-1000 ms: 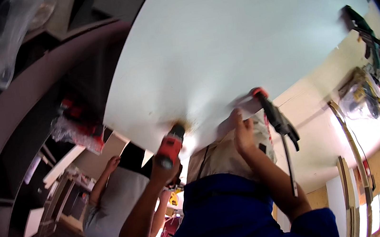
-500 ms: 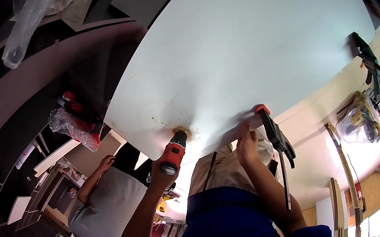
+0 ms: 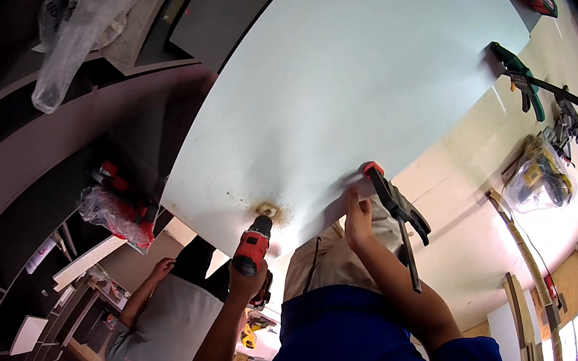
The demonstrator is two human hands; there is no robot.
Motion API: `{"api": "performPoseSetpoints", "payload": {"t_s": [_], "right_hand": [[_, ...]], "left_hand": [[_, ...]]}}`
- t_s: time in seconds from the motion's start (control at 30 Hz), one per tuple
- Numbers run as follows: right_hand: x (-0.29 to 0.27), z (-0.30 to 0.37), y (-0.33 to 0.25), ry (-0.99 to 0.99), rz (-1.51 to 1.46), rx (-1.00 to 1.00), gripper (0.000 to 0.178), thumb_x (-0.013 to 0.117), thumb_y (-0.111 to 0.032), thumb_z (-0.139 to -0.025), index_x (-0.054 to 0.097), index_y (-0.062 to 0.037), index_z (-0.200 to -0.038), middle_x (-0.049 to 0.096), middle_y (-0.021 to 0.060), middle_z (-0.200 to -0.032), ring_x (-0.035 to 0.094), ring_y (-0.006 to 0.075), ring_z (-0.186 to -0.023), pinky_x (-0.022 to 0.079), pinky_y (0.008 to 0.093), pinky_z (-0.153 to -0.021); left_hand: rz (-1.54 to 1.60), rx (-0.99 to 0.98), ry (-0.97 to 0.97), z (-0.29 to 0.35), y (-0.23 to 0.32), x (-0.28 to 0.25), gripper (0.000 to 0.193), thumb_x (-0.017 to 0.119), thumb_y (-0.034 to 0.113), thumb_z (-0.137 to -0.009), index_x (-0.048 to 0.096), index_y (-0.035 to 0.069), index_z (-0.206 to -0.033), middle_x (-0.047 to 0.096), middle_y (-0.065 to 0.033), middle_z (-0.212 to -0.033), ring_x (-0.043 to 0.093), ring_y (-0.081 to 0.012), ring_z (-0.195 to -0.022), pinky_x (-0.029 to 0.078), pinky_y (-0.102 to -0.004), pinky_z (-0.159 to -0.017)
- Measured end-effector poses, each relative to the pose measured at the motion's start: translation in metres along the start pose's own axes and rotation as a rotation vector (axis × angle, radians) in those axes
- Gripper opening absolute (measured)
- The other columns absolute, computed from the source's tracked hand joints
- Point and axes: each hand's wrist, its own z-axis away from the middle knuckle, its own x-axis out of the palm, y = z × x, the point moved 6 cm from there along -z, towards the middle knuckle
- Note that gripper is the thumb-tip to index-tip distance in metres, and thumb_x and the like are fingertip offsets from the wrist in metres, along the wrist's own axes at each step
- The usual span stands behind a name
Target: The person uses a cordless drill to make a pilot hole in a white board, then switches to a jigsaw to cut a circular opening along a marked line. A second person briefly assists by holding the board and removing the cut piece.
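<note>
Smooth pale panel [image 3: 363, 76]; left hand [image 3: 248, 282] wrapped round red drill [image 3: 253, 243]; right hand [image 3: 356, 217] fingers spread flat on panel edge.

L hand [image 3: 248, 282] fist-gripped, R hand [image 3: 357, 217] flat, both arms raised

a woodworking workshop: a large pale panel [image 3: 363, 76] lies on the counter with sawdust [image 3: 268, 212] by a red cordless drill [image 3: 252, 245], bar clamps [image 3: 396, 210] grip its edge, a green clamp [image 3: 520, 80] sits farther off, and boards and shelving [image 3: 52, 321] stand around.
</note>
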Motion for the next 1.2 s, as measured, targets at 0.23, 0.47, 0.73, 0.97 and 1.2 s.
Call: {"api": "performPoseSetpoints", "payload": {"t_s": [0.23, 0.47, 0.73, 0.97, 1.2], "right_hand": [[0.007, -0.001, -0.01, 0.009, -0.018, -0.057, 0.045, 0.064, -0.043, -0.103, 0.06, -0.0043, -0.125, 0.062, -0.0033, -0.111, 0.053, 0.0084, -0.103, 0.041, 0.0281, -0.095], [0.009, -0.004, -0.013, 0.016, 0.026, 0.004, 0.056, 0.066, -0.048, -0.101, 0.057, -0.0013, -0.131, 0.063, 0.0015, -0.12, 0.054, 0.0126, -0.114, 0.04, 0.0316, -0.103], [-0.005, -0.018, -0.003, -0.02, 0.028, -0.001, 0.057, 0.067, -0.047, -0.1, 0.057, -0.0027, -0.134, 0.062, 0.0042, -0.124, 0.054, 0.0158, -0.119, 0.042, 0.0339, -0.102], [0.014, -0.004, -0.012, -0.038, 0.129, 0.207, 0.057, 0.066, -0.05, -0.099, 0.053, -0.0086, -0.137, 0.056, 0.0043, -0.136, 0.051, 0.0183, -0.125, 0.039, 0.04, -0.108], [-0.041, -0.021, -0.019, -0.525, 0.321, 0.375, 0.046, 0.053, -0.045, -0.104, 0.054, -0.0128, -0.136, 0.061, 0.0069, -0.136, 0.059, 0.0248, -0.123, 0.042, 0.0425, -0.106]], "left_hand": [[-0.127, -0.212, -0.07, 0.015, 0.021, -0.015, 0.023, 0.07, 0.013, -0.084, 0.065, 0.004, -0.105, 0.067, -0.0082, -0.083, 0.068, -0.023, -0.077, 0.055, -0.0362, -0.073], [-0.074, -0.154, -0.051, 0.03, 0.022, -0.036, 0.021, 0.075, 0.017, -0.08, 0.068, 0.004, -0.093, 0.069, -0.0086, -0.074, 0.069, -0.0203, -0.067, 0.056, -0.0379, -0.067], [-0.234, 0.082, -0.072, 0.103, 0.058, -0.091, 0.019, 0.067, 0.021, -0.091, 0.064, 0.008, -0.104, 0.065, -0.0061, -0.081, 0.067, -0.0199, -0.075, 0.055, -0.0366, -0.07], [-0.042, 0.042, 0.267, 0.214, 0.018, -0.129, 0.02, 0.068, 0.029, -0.098, 0.062, 0.01, -0.1, 0.056, 0.0012, -0.07, 0.055, -0.0114, -0.061, 0.046, -0.0302, -0.058], [-0.09, 0.036, 0.401, 0.29, -0.041, -0.041, 0.031, 0.059, 0.022, -0.102, 0.058, 0.007, -0.128, 0.063, -0.0061, -0.114, 0.063, -0.0209, -0.105, 0.052, -0.0374, -0.088]]}}
